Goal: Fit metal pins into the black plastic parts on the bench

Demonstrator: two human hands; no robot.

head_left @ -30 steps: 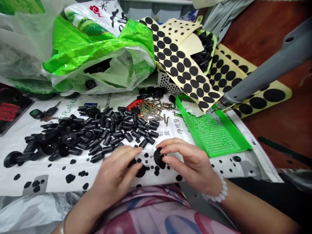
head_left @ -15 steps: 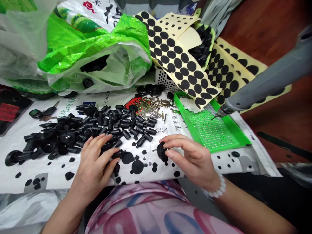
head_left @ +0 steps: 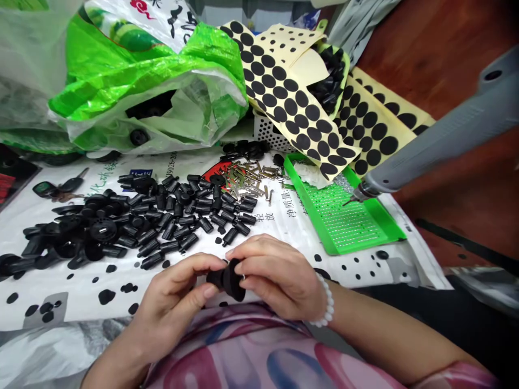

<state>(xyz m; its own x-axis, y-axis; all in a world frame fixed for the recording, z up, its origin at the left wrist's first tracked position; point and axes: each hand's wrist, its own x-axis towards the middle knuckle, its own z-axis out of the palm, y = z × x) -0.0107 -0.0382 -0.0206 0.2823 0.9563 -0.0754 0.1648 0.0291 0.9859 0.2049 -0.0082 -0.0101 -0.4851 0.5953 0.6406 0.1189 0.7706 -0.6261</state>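
Note:
Close to my body, at the table's front edge, my left hand [head_left: 172,302] pinches a small black plastic cylinder [head_left: 214,277] between thumb and fingers. My right hand [head_left: 279,275] is closed on a black round disc [head_left: 234,282], set against the cylinder's end; I cannot tell if the two are fastened together. Beyond my hands lies a loose pile of black cylinders [head_left: 188,220], several with flat discs [head_left: 103,229] on the left. Small metal pins [head_left: 247,181] are heaped behind the pile.
A green tray [head_left: 334,249] of tiny metal pieces stands at the right, with a grey electric screwdriver [head_left: 433,140] hanging over it. Sheets of black round stickers [head_left: 294,102], a perforated white basket [head_left: 270,134], a green plastic bag [head_left: 150,81] and keys [head_left: 60,186] lie around.
Both hands have come together nearer my body, the left moving right and the right moving left. The cylinder and the disc, apart before, are now against each other.

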